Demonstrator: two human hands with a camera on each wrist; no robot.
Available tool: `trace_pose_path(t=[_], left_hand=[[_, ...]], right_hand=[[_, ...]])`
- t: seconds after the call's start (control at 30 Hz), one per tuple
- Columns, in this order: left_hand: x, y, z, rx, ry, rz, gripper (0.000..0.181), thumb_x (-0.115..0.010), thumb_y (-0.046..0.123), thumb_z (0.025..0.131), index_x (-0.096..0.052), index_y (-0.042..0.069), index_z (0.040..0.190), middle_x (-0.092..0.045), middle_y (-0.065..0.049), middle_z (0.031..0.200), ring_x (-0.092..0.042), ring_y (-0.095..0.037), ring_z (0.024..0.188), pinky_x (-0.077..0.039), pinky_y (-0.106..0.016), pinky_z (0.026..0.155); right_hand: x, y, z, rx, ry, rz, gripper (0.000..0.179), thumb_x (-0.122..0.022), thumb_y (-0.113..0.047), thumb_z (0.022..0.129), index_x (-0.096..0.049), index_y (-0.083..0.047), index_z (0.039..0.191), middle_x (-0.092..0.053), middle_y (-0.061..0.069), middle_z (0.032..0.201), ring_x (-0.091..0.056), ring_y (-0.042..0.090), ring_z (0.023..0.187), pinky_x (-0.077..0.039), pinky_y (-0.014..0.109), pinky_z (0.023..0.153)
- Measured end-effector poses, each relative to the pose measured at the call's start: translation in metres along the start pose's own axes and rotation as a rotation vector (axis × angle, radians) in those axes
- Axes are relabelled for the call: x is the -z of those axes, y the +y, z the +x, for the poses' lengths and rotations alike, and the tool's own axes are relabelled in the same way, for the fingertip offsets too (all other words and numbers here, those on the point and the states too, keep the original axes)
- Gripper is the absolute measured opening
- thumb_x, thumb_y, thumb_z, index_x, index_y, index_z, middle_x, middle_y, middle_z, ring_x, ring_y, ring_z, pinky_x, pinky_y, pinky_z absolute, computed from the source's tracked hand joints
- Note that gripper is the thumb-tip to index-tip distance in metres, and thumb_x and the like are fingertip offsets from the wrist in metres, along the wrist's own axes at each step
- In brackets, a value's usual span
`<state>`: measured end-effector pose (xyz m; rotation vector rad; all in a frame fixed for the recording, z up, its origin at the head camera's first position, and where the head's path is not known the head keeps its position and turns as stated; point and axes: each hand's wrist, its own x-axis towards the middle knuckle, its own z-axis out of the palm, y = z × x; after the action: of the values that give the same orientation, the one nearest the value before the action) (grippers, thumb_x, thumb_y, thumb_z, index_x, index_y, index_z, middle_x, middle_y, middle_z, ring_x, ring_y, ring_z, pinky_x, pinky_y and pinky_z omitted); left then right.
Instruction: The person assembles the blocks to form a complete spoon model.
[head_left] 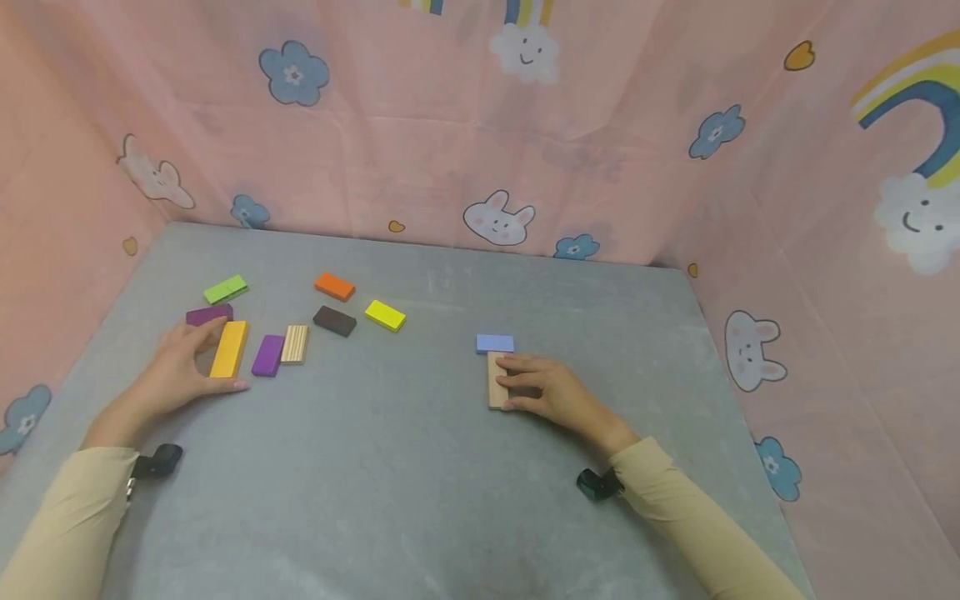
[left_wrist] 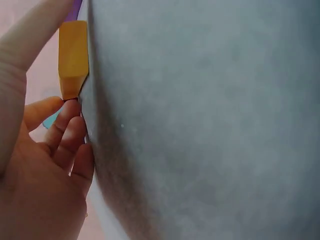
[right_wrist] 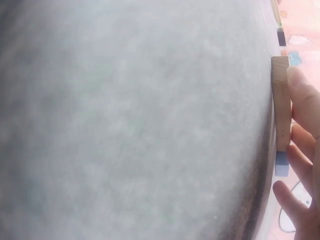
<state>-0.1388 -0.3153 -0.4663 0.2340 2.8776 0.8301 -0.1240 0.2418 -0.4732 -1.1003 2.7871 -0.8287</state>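
Over on the left of the table [head_left: 420, 467], the left hand [head_left: 174, 367] spreads thumb and fingers about a block's length, pinching the golden block [head_left: 228, 350] end to end, a hold that probably leaves its long sides free; whether it's off the surface, I can't tell. Across the way, the right hand [head_left: 558, 392] bends its fingers onto the plain wooden block [head_left: 494, 393], thumb toward the near end, fingertips toward the far one; how firmly, hard to say. And that block points at the far edge, meeting the blue block [head_left: 495, 343] laid crosswise, seemingly squared up deliberately!

Now the room: a broad stretch opens between the yellow block [head_left: 385, 316] and the blue one, more out to the right edge. Tighter on the left! A purple block [head_left: 206, 316] sits just behind the golden one, toward the far left corner, and a second purple block [head_left: 267, 356] stands guard on its right, beside the striped block [head_left: 295, 345].
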Motion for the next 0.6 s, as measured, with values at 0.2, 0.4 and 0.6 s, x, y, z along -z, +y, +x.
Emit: trace_pose_path(t=[0.2, 0.4, 0.6], left_hand=[[0.0024, -0.0039, 0.0009, -0.021, -0.034, -0.01, 0.112, -0.088, 0.038, 0.071, -0.023, -0.003, 0.152, -0.048, -0.039, 0.13, -0.032, -0.052, 0.123, -0.03, -0.07, 0.094], [0.0043, -0.0043, -0.0002, 0.025, -0.066, -0.014, 0.109, -0.086, 0.041, 0.073, -0.024, -0.006, 0.149, -0.043, -0.037, 0.131, -0.033, -0.053, 0.122, -0.035, -0.07, 0.092], [0.0037, 0.0, -0.0003, 0.037, -0.04, -0.013, 0.105, -0.085, 0.041, 0.075, -0.027, -0.006, 0.149, -0.049, -0.032, 0.122, -0.042, -0.047, 0.113, -0.041, -0.066, 0.089]], right_hand=[[-0.0013, 0.0004, -0.0005, -0.006, -0.001, -0.011, 0.047, -0.078, -0.034, 0.083, -0.069, -0.016, 0.126, -0.058, 0.001, 0.144, -0.052, 0.023, 0.137, -0.043, 0.048, 0.111], [-0.0019, 0.0004, -0.0005, 0.01, 0.011, 0.004, 0.047, -0.078, -0.033, 0.082, -0.07, -0.015, 0.125, -0.059, 0.003, 0.143, -0.053, 0.025, 0.136, -0.043, 0.049, 0.111], [-0.0011, 0.0005, -0.0004, 0.01, 0.011, 0.003, 0.048, -0.079, -0.033, 0.082, -0.069, -0.014, 0.125, -0.059, 0.003, 0.143, -0.053, 0.025, 0.136, -0.044, 0.048, 0.111]])
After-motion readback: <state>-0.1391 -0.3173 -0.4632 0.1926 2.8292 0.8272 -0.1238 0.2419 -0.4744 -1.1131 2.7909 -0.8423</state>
